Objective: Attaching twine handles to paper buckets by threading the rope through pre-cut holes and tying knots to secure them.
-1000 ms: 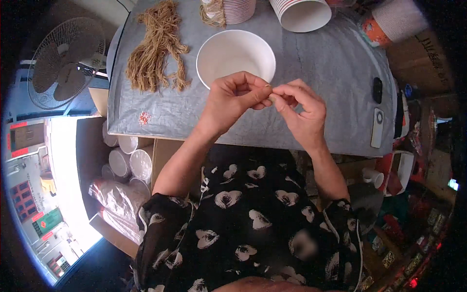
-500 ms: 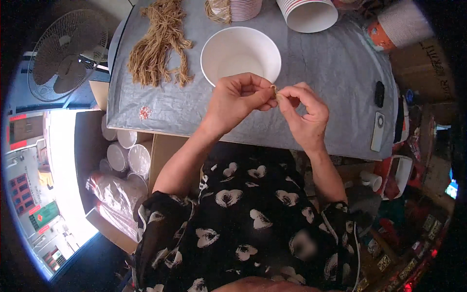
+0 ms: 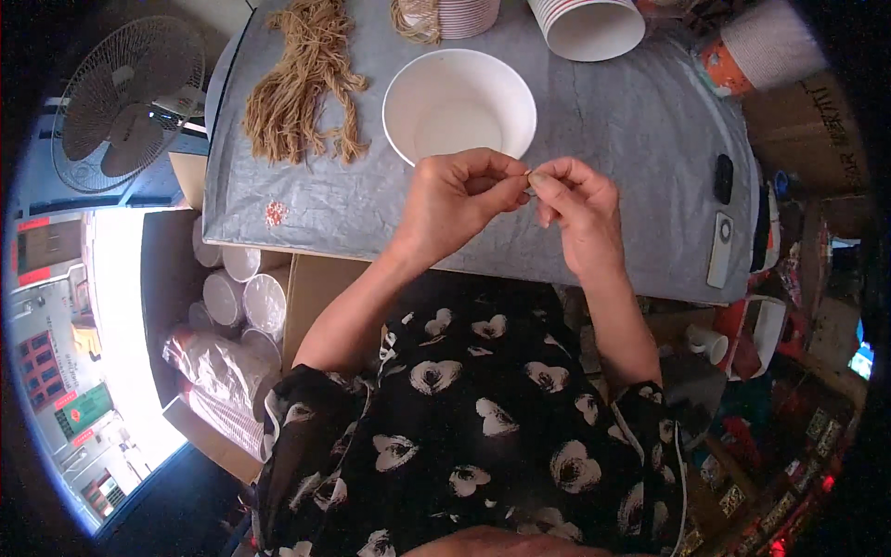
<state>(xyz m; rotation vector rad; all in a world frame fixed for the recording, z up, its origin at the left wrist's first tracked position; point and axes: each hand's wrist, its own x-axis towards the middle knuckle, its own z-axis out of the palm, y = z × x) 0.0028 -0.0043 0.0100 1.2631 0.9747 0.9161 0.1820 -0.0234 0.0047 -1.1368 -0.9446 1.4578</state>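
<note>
Both hands meet just in front of the white paper bowl (image 3: 461,70), fingertips almost touching. My left hand (image 3: 450,206) is closed, pinching with thumb and forefinger. Opposite it, my right hand (image 3: 587,212) also pinches between thumb and forefinger, its other fingers curled. Between the tips a tiny bit of tan twine (image 3: 529,173) shows; most of it is hidden by the fingers. The bowl stands upright, with nothing visible inside. A loose bundle of tan twine (image 3: 306,88) lies to its left.
Stacked paper bowls (image 3: 467,17) and a tipped bowl stack (image 3: 594,32) stand at the back of the grey-covered table (image 3: 640,121). Small red-and-white bits (image 3: 276,214) lie at left. A black object (image 3: 724,179) and a white remote (image 3: 719,251) lie right. A carton (image 3: 209,436) holds wrapped bowls.
My right hand has turned, its fingers curling in more, and the pinched tips have closed together. Less of the twine shows between them. The left hand has shifted only slightly.
</note>
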